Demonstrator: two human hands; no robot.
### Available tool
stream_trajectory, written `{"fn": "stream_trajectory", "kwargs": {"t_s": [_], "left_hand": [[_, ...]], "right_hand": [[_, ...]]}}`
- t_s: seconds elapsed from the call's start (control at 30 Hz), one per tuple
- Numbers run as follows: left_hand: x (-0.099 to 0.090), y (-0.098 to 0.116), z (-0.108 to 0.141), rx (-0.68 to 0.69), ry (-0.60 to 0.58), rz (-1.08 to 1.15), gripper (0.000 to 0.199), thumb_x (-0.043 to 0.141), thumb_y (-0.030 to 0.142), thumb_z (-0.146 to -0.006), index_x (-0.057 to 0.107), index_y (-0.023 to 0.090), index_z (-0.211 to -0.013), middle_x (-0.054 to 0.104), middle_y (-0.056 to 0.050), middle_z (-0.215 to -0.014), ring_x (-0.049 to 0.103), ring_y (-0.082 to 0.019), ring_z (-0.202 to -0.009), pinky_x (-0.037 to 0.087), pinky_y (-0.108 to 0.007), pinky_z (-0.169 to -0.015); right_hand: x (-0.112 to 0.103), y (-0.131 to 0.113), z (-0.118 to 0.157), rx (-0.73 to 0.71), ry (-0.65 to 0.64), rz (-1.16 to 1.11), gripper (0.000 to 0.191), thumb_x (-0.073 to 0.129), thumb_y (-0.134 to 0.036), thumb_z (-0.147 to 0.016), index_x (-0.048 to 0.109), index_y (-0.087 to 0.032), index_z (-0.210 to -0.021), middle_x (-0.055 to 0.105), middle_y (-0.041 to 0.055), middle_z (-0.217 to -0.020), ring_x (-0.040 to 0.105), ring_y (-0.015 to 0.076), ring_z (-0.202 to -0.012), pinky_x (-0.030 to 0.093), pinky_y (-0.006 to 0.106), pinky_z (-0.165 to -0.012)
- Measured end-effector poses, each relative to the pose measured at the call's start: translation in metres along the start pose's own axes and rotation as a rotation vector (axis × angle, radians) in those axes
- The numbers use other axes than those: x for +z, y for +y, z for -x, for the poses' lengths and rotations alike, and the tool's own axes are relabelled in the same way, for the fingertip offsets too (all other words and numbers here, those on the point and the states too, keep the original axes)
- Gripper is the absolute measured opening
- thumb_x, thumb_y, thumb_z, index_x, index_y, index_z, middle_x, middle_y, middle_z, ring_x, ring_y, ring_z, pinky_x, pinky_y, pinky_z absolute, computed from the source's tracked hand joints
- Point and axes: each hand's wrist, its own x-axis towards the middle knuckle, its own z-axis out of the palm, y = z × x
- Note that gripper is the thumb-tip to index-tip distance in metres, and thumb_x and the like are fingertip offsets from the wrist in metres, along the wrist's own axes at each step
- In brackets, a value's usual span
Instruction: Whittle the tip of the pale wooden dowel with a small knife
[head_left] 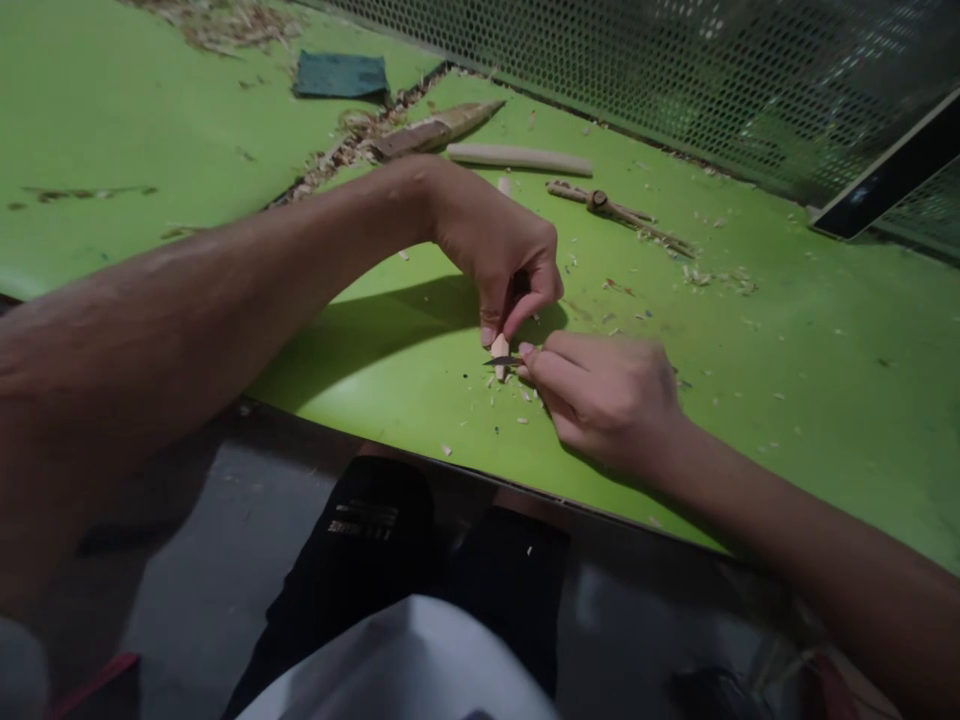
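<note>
A small pale wooden piece (500, 346) stands out below the fingertips of my left hand (502, 250), which pinches its upper end against the green table (375, 370). My right hand (611, 395) is closed on a small knife, its thumb and forefinger near the blade. The thin dark blade (499, 361) points left and lies across the lower part of the wooden piece. Small shavings are scattered on the table just under and beside the blade. The knife's handle is hidden in my right hand.
Behind my hands lie a pale wooden stick (520, 158), a rough pointed piece of wood (442, 130), tied twigs (598, 201) and a dark green cloth-like patch (340, 76). A perforated metal screen (637, 80) borders the table's back.
</note>
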Motion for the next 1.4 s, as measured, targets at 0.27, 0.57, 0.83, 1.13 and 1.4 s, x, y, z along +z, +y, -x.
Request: {"fn": "stream_trajectory", "kwargs": {"t_s": [0.27,0.57,0.83,1.13,1.4], "left_hand": [[0.0,0.002,0.0,0.002,-0.009,0.014,0.05,0.09,0.068,-0.073,0.085,0.018,-0.079,0.076,-0.001,-0.073,0.066,-0.015,-0.07,0.046,-0.028,-0.065],[-0.004,-0.003,0.002,0.006,-0.016,0.037,0.04,0.09,0.06,-0.077,0.086,0.02,-0.08,0.08,-0.002,-0.079,0.071,-0.017,-0.077,0.047,-0.029,-0.07],[-0.003,-0.001,0.003,-0.015,-0.004,0.021,0.036,0.087,0.057,-0.079,0.086,0.02,-0.078,0.075,0.0,-0.073,0.061,-0.013,-0.069,0.043,-0.028,-0.065],[-0.002,-0.006,0.003,0.003,-0.003,0.029,0.028,0.088,0.049,-0.079,0.087,0.021,-0.079,0.073,0.001,-0.074,0.061,-0.013,-0.068,0.041,-0.026,-0.063],[-0.001,-0.001,0.003,-0.008,-0.007,0.042,0.016,0.085,0.037,-0.077,0.085,0.021,-0.078,0.072,0.002,-0.072,0.059,-0.011,-0.067,0.041,-0.026,-0.062]], "right_hand": [[-0.006,-0.004,-0.004,-0.071,-0.032,0.115,0.029,0.054,-0.014,-0.113,0.072,-0.018,-0.089,0.06,0.0004,-0.071,0.042,0.0167,-0.064,0.024,0.037,-0.061],[-0.007,-0.001,0.0,-0.098,-0.026,0.136,0.023,0.056,-0.011,-0.107,0.072,-0.017,-0.091,0.063,0.0012,-0.074,0.042,0.018,-0.063,0.023,0.038,-0.058],[-0.008,0.0,0.005,-0.091,-0.044,0.098,0.02,0.058,-0.007,-0.101,0.072,-0.016,-0.09,0.066,0.002,-0.075,0.046,0.0166,-0.063,0.025,0.037,-0.058],[-0.009,0.002,0.01,-0.063,-0.025,0.07,0.022,0.059,-0.011,-0.102,0.068,-0.018,-0.084,0.059,-0.0001,-0.071,0.041,0.0163,-0.061,0.026,0.035,-0.058],[-0.006,0.002,0.013,-0.038,-0.044,0.049,0.018,0.058,-0.014,-0.104,0.07,-0.016,-0.09,0.062,0.0016,-0.075,0.041,0.0156,-0.06,0.023,0.035,-0.057]]}}
